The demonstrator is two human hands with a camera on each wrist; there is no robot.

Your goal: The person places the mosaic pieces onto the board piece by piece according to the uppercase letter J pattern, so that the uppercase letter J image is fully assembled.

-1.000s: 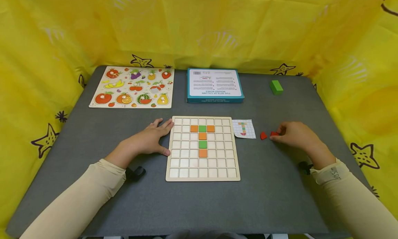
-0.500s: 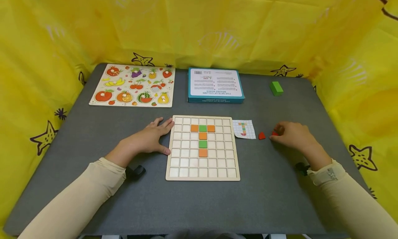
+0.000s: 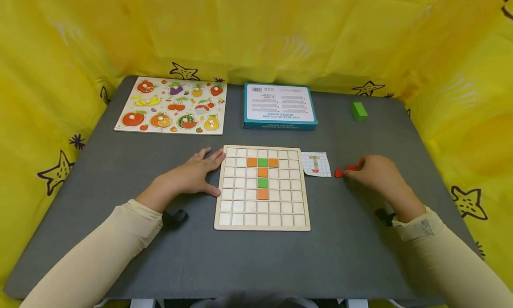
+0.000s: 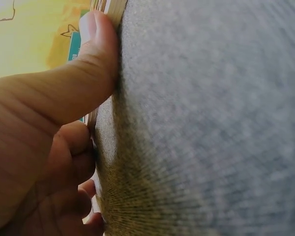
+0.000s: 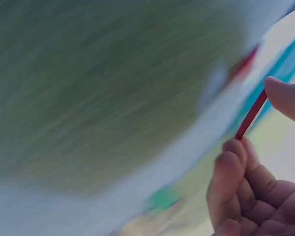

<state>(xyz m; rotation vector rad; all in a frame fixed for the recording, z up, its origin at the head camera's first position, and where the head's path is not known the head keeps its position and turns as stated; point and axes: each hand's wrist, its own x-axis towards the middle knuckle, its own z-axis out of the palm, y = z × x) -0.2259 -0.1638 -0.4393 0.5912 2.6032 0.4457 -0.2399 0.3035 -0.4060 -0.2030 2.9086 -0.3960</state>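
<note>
My left hand [image 3: 188, 179] rests at the left edge of a wooden grid board [image 3: 244, 210], with fingers spread and thumb touching its rim, as the left wrist view also shows. Orange tiles [image 3: 252, 162] and green tiles [image 3: 262, 183] form a T in the board's cells. To the right, my right hand [image 3: 378, 174] pinches a thin red tile [image 5: 252, 114] between thumb and fingertips. Another red tile [image 3: 338, 172] with a curved side lies on the table just left of those fingertips. The held tile's full outline is partly hidden by the hand.
A paper pattern card [image 3: 316, 164] lies against the board's right side. Behind stand a teal box [image 3: 280, 103], a fruit puzzle board [image 3: 119, 127] at the left and a green block [image 3: 358, 111] at the right. Yellow cloth [image 3: 256, 32] surrounds the grey table [image 3: 248, 268].
My right hand has shifted slightly left with the red tile, closer to the other red tile. The left hand has stayed at the board's edge.
</note>
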